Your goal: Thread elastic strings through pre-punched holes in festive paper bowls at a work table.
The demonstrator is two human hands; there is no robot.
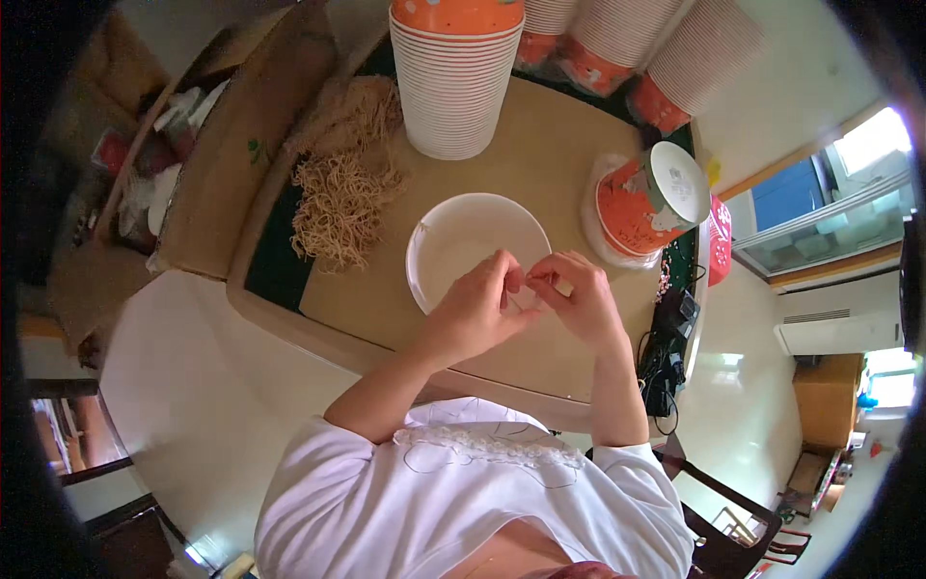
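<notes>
My left hand (479, 307) and my right hand (582, 297) meet over the near right rim of a round white bowl (466, 234). Thumb and fingers of each are pinched together, their tips nearly touching. Whatever lies between them is too small and too covered to make out. Inside the bowl, near its left rim, is a small tan bit. Left of the bowl lies a tangled heap of thin tan strands (345, 207), with netting-like material at its far end.
A tall stack of white-rimmed paper tubs (450, 92) stands beyond the bowl. More tub stacks (617, 39) line the back. To the right sits an upturned orange tub (637, 207); black cables and an adapter (675, 314) lie nearby. An open cardboard box (217, 145) borders the left.
</notes>
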